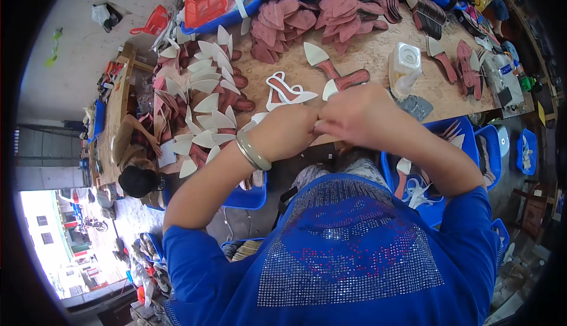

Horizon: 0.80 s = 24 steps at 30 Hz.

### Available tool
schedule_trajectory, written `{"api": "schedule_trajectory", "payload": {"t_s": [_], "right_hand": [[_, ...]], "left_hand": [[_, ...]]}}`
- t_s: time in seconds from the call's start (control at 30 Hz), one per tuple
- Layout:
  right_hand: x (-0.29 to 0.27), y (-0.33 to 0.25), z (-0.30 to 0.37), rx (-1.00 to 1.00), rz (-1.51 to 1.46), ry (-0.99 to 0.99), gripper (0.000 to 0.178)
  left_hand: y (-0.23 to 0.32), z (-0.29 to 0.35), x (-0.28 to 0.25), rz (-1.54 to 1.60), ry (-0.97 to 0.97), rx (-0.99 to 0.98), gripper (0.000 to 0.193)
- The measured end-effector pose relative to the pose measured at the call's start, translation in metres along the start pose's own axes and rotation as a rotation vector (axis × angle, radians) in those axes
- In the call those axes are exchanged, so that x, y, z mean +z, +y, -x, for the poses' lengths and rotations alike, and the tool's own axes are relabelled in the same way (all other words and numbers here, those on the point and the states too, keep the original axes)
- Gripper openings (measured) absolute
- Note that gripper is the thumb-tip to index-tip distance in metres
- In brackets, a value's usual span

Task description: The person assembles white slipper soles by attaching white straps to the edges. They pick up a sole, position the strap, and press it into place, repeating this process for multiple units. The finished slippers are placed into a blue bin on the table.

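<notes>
My left hand, with a pale bangle on its wrist, and my right hand meet over the table's near edge. Both have their fingers closed, pinched together at the tips. A small pale bit shows between them, too little to name. Just beyond my right hand lies a flat piece with a reddish body and a pale pointed tip. Another such two-tone piece lies farther off. Past my left hand is a reddish piece with white looped strips.
Many two-tone pieces overlap at left; reddish leaf-shaped pieces are heaped at the back. A clear plastic container stands at right. Blue bins sit below the table. At far left a person leans on the table.
</notes>
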State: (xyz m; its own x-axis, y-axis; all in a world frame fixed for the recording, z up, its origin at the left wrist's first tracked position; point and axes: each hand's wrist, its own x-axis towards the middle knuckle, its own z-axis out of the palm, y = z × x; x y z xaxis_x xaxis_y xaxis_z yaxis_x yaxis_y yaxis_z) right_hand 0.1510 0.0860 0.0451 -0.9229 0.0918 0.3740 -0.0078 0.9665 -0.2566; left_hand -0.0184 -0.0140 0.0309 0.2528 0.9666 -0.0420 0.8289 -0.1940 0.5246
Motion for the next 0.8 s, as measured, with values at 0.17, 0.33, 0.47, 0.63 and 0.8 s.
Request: {"api": "schedule_trajectory", "payload": {"t_s": [0.17, 0.33, 0.47, 0.63, 0.8], "right_hand": [[-0.03, 0.012, 0.011, 0.588, -1.169, 0.027, 0.012], [-0.027, 0.014, 0.026, 0.523, -1.337, 0.356, 0.02], [-0.004, 0.01, 0.032, 0.529, -1.457, 0.547, 0.018], [0.023, -0.012, 0.014, 0.438, -1.722, 0.893, 0.013], [0.012, -0.013, -0.001, 0.471, -1.463, 0.892, 0.014]], "left_hand": [[0.028, 0.001, -0.021, 0.353, -0.23, -0.222, 0.023], [0.053, 0.008, -0.027, 0.716, -0.157, -0.358, 0.038], [0.049, 0.01, -0.014, 1.017, -0.012, -0.342, 0.036], [0.046, -0.001, -0.004, 1.22, 0.143, -0.185, 0.026], [0.047, -0.009, 0.002, 1.337, 0.422, -0.118, 0.025]]}}
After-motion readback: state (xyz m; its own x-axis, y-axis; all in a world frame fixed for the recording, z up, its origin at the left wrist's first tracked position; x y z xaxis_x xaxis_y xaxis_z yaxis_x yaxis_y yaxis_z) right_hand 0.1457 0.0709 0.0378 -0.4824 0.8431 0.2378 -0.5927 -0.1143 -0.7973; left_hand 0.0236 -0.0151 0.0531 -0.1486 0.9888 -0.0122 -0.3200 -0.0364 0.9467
